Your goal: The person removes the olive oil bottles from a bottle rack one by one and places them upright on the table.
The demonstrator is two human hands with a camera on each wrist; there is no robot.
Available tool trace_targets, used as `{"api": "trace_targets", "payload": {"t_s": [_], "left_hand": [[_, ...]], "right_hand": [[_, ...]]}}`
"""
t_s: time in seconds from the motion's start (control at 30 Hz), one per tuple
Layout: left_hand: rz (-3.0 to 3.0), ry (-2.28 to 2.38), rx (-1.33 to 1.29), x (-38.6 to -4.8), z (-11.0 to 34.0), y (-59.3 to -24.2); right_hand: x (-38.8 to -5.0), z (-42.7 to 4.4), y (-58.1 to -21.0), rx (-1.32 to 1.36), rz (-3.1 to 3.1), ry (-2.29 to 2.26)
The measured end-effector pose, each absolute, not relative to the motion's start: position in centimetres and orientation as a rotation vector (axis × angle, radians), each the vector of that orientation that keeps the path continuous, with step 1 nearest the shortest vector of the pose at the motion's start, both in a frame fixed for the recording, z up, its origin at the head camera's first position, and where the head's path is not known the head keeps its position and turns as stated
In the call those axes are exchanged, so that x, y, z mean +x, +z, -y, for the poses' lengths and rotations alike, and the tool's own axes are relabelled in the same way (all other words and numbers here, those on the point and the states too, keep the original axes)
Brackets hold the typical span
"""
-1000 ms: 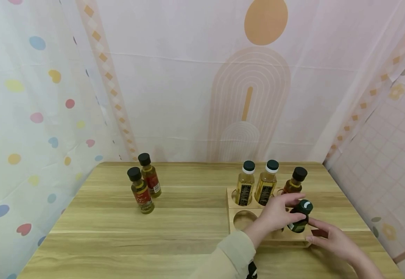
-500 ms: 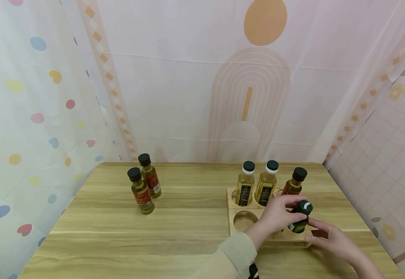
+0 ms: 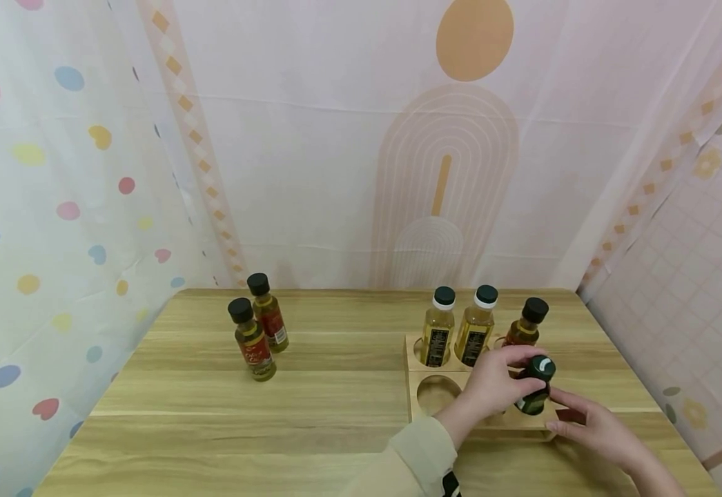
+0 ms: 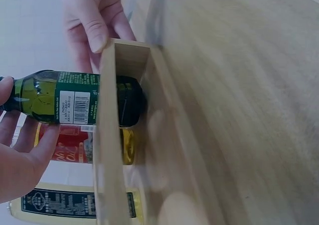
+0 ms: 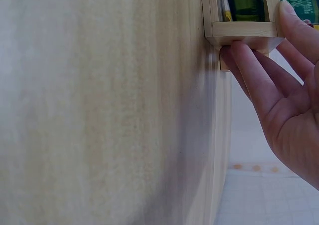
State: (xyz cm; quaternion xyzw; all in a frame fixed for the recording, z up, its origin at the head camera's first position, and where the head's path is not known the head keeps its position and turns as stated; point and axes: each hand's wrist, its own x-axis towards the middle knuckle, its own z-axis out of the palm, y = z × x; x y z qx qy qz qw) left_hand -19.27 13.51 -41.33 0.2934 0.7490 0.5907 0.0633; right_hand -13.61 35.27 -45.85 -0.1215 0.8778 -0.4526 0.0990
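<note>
My left hand (image 3: 494, 379) pinches a dark green glass oil bottle (image 3: 531, 400) near its neck, below the green cap. That bottle stands in the front right hole of a two-tier wooden rack (image 3: 485, 422). In the left wrist view the bottle's base (image 4: 130, 101) shows inside the rack, below its top board. My right hand (image 3: 597, 428) holds the rack's right end. In the right wrist view the thumb lies at the top board's edge and the fingers (image 5: 249, 68) touch the end. The front left hole (image 3: 438, 395) holds nothing; my left hand hides the front middle.
In the rack's back row stand two clear bottles of yellow oil (image 3: 437, 335) (image 3: 475, 331) and a red-labelled, black-capped bottle (image 3: 522, 331). Two more red-labelled oil bottles (image 3: 254, 352) (image 3: 270, 321) stand on the left of the wooden table (image 3: 212, 435). Printed curtains hang behind.
The green bottle's cap has shifted very slightly to the left, the bottle now standing straighter. Both hands keep nearly the same place, and the rack and other bottles have not moved.
</note>
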Motion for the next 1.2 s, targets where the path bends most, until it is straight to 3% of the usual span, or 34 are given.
{"api": "trace_targets", "payload": {"t_s": [0.5,1.2], "left_hand": [[-2.189,1.942,0.935,-19.3,-12.2,-38.7],[-2.224,1.936,0.965,-18.8,-7.6,-39.2]], "right_hand": [[-13.7,-35.3,-46.0,-0.397,-2.544,-1.390],[-13.8,-35.5,-46.4,-0.575,-2.543,-1.453]]}}
